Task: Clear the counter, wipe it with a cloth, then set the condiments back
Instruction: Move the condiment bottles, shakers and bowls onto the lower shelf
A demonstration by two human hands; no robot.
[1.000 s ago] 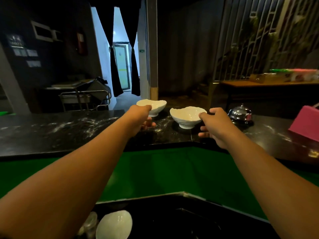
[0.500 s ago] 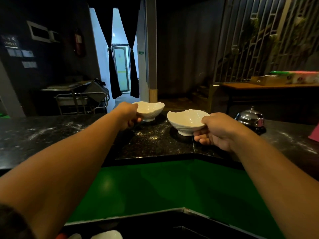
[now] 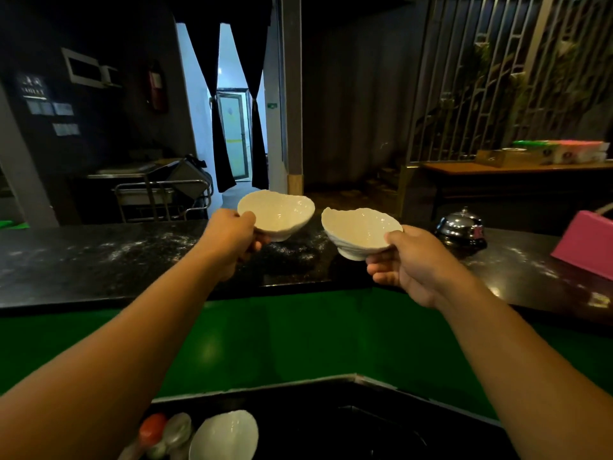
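Note:
Two white wavy-rimmed bowls are held in the air above the black speckled counter (image 3: 99, 260). My left hand (image 3: 229, 242) grips the left bowl (image 3: 277, 212) by its near rim. My right hand (image 3: 411, 263) holds the right bowl (image 3: 360, 229), thumb on the rim and fingers under its base. Both bowls look empty and tilt slightly toward me. White powder or crumbs are scattered over the counter top beneath them.
A chrome service bell (image 3: 461, 227) stands on the counter right of the bowls, and a pink box (image 3: 587, 247) lies at the far right. Below, on the lower ledge, sit a white bowl (image 3: 225, 436) and a red-capped item (image 3: 152, 429). A green panel (image 3: 298, 343) fronts the counter.
Both bowls stood on the counter a second ago; now each hand has lifted its bowl off the surface and drawn it a little toward me.

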